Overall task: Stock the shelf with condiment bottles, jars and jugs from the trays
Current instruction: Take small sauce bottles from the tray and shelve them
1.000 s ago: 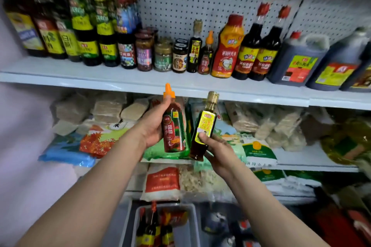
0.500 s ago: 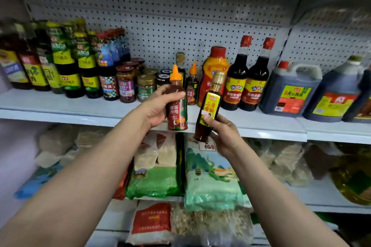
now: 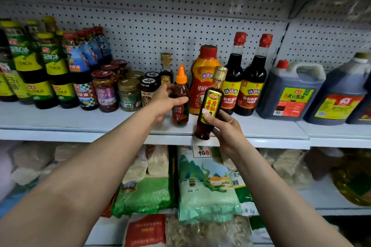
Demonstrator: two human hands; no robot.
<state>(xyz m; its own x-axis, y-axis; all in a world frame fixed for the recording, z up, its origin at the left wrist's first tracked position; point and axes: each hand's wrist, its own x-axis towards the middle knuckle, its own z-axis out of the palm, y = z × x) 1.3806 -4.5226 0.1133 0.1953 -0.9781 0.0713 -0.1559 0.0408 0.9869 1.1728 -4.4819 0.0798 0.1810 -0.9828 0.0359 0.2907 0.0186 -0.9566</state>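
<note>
Two bottles in hand: one per hand, both at the condiment shelf [image 3: 80,120].
Left hand [image 3: 163,100]: fingers and thumb wrapped round the squeeze bottle [image 3: 180,104], which stands upright at the shelf's front; whether its base is fully down I cannot tell.
Right hand [image 3: 224,126]: thumb and fingers curled round the lower half of the oil bottle [image 3: 209,104], held tilted, base hanging at the shelf's front edge, not on the board.
Step in hand: seating the squeeze bottle, judged from its position.
Doing it well: press the base flat before letting go; slide it back toward the small dark bottle [image 3: 166,70] so the front stays free; keep clear of the orange sauce bottle [image 3: 202,82] just beside it.
Next bottle: bring the oil bottle upright first, then set it in the gap before the orange sauce bottle.
Squeeze bottle look: dark red contents, orange pointed nozzle cap, red label low on the body.
Oil bottle look: slim, amber-brown liquid, gold cap, yellow label with red characters.
Risk: narrow bases tip easily; crowded neighbours could be knocked.
</note>
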